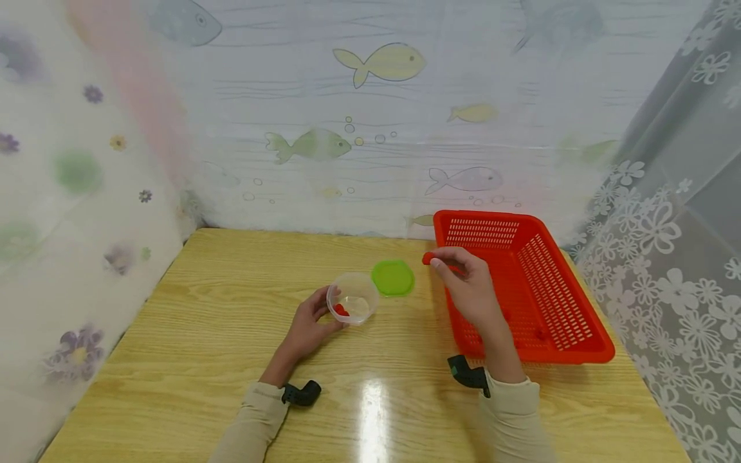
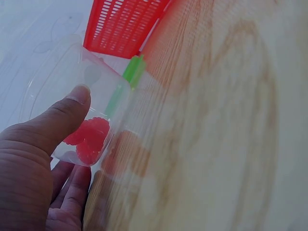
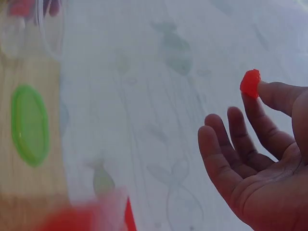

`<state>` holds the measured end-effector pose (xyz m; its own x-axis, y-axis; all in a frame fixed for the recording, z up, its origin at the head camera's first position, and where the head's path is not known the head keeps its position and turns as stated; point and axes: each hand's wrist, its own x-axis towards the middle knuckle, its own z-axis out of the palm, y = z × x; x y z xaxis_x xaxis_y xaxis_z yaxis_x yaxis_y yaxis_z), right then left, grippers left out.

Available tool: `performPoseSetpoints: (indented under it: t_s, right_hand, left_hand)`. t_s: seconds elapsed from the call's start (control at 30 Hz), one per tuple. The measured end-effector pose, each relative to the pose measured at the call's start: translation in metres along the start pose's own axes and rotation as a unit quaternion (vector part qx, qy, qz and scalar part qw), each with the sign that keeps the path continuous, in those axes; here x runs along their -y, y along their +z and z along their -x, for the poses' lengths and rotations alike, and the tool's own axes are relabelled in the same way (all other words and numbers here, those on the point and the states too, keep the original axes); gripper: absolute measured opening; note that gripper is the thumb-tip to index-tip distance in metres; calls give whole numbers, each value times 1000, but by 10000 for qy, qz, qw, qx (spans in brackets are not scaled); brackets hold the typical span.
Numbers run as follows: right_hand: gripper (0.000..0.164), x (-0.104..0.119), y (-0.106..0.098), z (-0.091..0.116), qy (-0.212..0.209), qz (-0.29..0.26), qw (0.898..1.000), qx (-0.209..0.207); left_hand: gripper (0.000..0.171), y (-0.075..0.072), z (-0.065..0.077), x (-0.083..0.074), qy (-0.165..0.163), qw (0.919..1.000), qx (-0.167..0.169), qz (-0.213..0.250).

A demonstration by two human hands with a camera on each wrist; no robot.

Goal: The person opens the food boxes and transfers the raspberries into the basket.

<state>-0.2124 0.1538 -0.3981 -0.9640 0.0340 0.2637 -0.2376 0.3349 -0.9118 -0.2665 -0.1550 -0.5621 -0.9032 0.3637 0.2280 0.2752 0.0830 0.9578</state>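
Observation:
A clear plastic container [image 1: 354, 299] stands on the table, gripped at its left side by my left hand [image 1: 308, 326], thumb toward the front and fingers behind. Inside it, a few bumpy red raspberries [image 2: 91, 137] lie together near the thumb. My right hand [image 1: 470, 289] is raised over the left rim of the red basket [image 1: 570, 283]. Between its thumb and index fingertip it pinches one red raspberry [image 3: 250, 83]; the other fingers are loosely bent. Behind and right of the container lies a green lid [image 1: 393, 278], which neither hand touches.
The slotted basket stands at the right of the wooden table [image 1: 243, 276], with small red pieces [image 1: 541, 334] on its floor. A fish-patterned curtain [image 1: 382, 128] hangs along the back edge. Black cameras [image 1: 301, 393] are strapped on both wrists.

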Motion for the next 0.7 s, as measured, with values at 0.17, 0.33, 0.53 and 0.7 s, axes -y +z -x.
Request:
performPoseSetpoints:
  t_s: [0.17,0.33,0.53,0.7]
  right_hand:
    - [32,-7,-29,8,103,246,9992,-288]
    - [36,-17,-54,17,292,323,9975,-551]
    - [38,-29,-81,23,490,552,9936,-853]
    - [40,-38,-100,26,719,660,9869,-1285]
  left_hand:
    - [74,0,0,0,22,10000,-15,-31]
    - [74,0,0,2,8,10000,-27,-47]
    - [74,0,0,3,21,10000,-70,-38]
    - [74,0,-1,3,-30,9999,-98,-48]
